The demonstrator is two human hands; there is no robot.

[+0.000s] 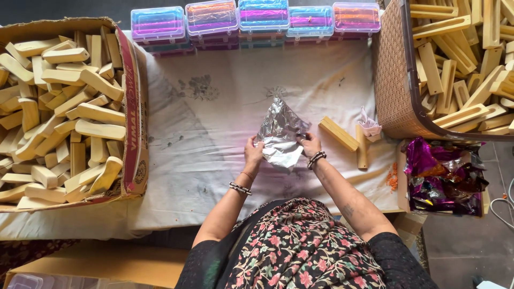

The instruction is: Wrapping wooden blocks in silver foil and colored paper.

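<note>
You're in a small packing workshop, set up by hand rather than as a factory line. Your bench is a table (214,176) under a stained white cloth (225,96). A cardboard box (131,107) on your left and a brown basket (388,80) on your right are heaped with pale wooden blocks (64,107). Clear plastic cases (257,18) line the far edge, and a box of coloured foil (441,176) sits at your right.

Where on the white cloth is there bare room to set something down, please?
Bare white cloth lies between the cardboard box of wooden blocks and the crumpled silver foil. It is crowded right of the foil, around the two loose wooden blocks.
</note>
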